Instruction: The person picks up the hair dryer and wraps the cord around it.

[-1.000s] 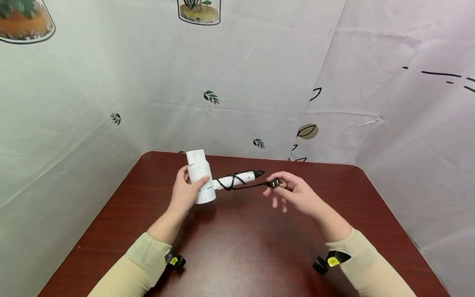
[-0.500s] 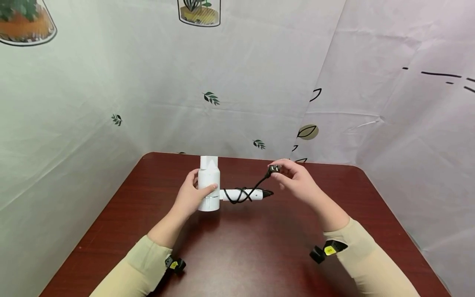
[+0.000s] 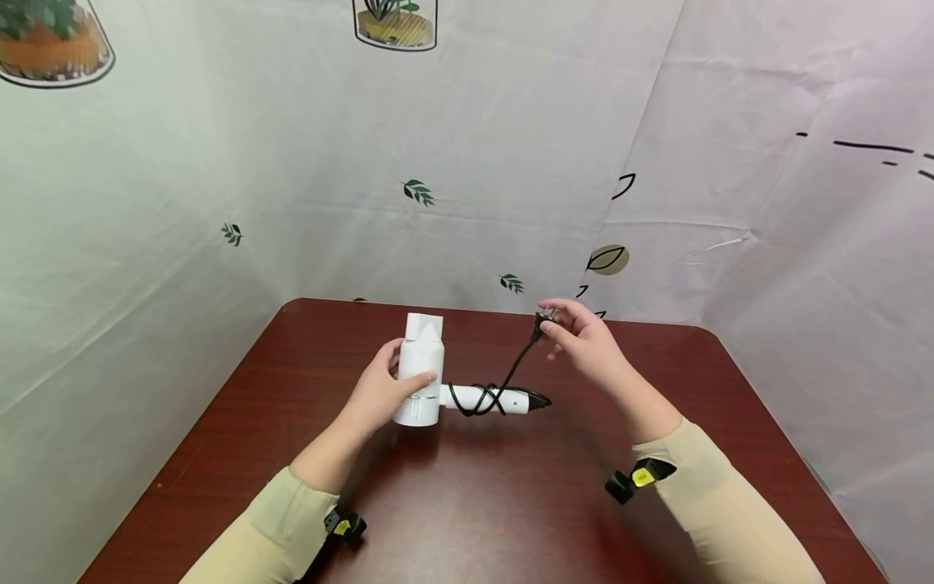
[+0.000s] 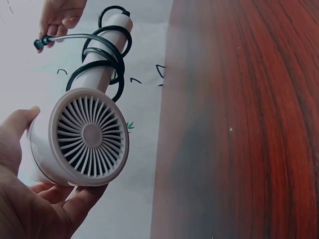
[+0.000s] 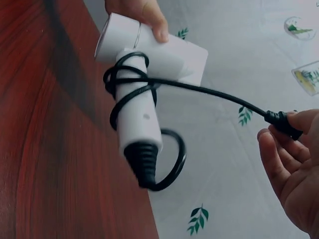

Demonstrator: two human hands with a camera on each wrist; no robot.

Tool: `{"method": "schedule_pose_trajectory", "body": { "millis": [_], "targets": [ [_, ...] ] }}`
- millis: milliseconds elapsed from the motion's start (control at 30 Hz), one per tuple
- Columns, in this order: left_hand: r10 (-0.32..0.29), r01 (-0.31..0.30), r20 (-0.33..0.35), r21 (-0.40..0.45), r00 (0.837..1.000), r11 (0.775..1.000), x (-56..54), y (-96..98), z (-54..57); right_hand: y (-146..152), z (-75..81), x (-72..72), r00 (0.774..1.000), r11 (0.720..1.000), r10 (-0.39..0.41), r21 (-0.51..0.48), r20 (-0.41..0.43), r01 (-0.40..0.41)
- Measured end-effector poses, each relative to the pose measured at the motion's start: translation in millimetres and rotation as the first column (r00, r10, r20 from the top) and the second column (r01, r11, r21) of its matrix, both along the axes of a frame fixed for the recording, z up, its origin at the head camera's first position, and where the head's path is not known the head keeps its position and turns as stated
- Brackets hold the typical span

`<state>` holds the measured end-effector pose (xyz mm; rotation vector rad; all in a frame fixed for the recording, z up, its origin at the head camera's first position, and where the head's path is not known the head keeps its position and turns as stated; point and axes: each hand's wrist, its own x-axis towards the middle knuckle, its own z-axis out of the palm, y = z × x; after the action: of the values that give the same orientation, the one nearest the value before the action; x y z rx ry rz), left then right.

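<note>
My left hand (image 3: 379, 391) grips a white hair dryer (image 3: 420, 357) round its barrel, thumb across the front. The dryer is held above the table, nozzle pointing away and handle (image 5: 137, 107) out to the right. In the left wrist view its slatted round air intake (image 4: 92, 137) faces the camera. A black power cord (image 5: 199, 88) is wound in several loops round the handle. The cord's free end rises to a two-pronged plug (image 3: 543, 318), which my right hand (image 3: 584, 339) pinches between thumb and fingers, higher and farther right than the handle.
Below both hands lies a dark red wooden table (image 3: 467, 503). A pale fabric sheet (image 3: 496, 146) printed with leaves and plant jars hangs behind and on both sides. Each sleeve carries a small black wrist camera (image 3: 345, 526).
The hair dryer has shifted right and nearer to me in my left hand, and its handle has levelled. My right hand has raised the plug up and away, drawing the cord's end upward.
</note>
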<state>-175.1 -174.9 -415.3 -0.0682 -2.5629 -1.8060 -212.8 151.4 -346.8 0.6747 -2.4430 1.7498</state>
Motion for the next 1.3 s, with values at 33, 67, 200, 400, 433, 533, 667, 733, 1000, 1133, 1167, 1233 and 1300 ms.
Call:
{"method": "schedule_pose_trajectory", "body": {
  "millis": [33, 67, 200, 400, 433, 533, 667, 733, 1000, 1133, 1167, 1233, 1300],
  "targets": [
    [-0.004, 0.004, 0.000, 0.001, 1.000, 1.000, 0.2, 0.5, 0.1, 0.4, -1.6, -2.0, 1.000, 1.000, 0.004, 0.000, -0.009, -0.004],
    [-0.010, 0.010, 0.001, 0.004, 1.000, 1.000, 0.3, 0.9, 0.0, 0.6, -3.5, -4.0, 1.000, 1.000, 0.008, 0.007, -0.021, -0.008],
    [-0.024, 0.024, 0.011, 0.009, 1.000, 1.000, 1.8, 3.1, 0.1, 1.3, -10.9, -8.7, 0.998, 0.997, 0.026, 0.077, -0.050, -0.022],
    [-0.022, 0.022, 0.026, 0.010, 0.999, 1.000, 3.7, 5.2, -0.2, 4.4, -16.1, -13.1, 0.999, 0.987, 0.031, 0.157, 0.012, -0.033],
    [-0.024, 0.023, 0.027, 0.012, 0.999, 1.000, 3.6, 5.4, -0.6, 5.4, -16.4, -14.0, 0.999, 0.986, 0.029, 0.162, 0.025, -0.033],
    [-0.022, 0.021, 0.031, 0.017, 0.999, 1.000, 3.1, 6.1, -1.9, 8.5, -17.9, -17.2, 0.999, 0.985, 0.023, 0.172, 0.047, -0.031],
    [-0.014, 0.013, 0.039, 0.033, 0.999, 0.999, 2.5, 7.1, -2.3, 12.2, -20.5, -20.9, 0.996, 0.983, 0.056, 0.171, 0.072, -0.067],
    [-0.014, 0.011, 0.045, 0.047, 0.999, 0.999, 2.5, 7.4, -2.1, 13.7, -22.1, -22.5, 0.994, 0.979, 0.078, 0.182, 0.078, -0.091],
    [-0.019, 0.015, 0.061, 0.068, 0.998, 0.998, 2.1, 8.4, -4.1, 19.8, -30.4, -27.2, 0.996, 0.931, 0.083, 0.358, -0.023, -0.069],
    [-0.027, 0.021, 0.067, 0.088, 0.997, 0.996, 1.2, 10.0, -5.0, 21.2, -31.8, -29.0, 0.995, 0.918, 0.059, 0.395, -0.083, -0.022],
    [-0.027, 0.021, 0.068, 0.091, 0.997, 0.996, 0.9, 10.3, -5.1, 21.7, -32.7, -30.0, 0.993, 0.916, 0.059, 0.402, -0.101, -0.013],
    [-0.028, 0.021, 0.072, 0.099, 0.997, 0.995, 0.4, 11.0, -5.1, 22.8, -35.1, -32.1, 0.989, 0.909, 0.060, 0.416, -0.137, 0.003],
    [-0.028, 0.020, 0.074, 0.106, 0.997, 0.994, 0.6, 11.4, -4.5, 23.4, -38.5, -34.4, 0.984, 0.904, 0.061, 0.428, -0.168, 0.017]
  ]
}}
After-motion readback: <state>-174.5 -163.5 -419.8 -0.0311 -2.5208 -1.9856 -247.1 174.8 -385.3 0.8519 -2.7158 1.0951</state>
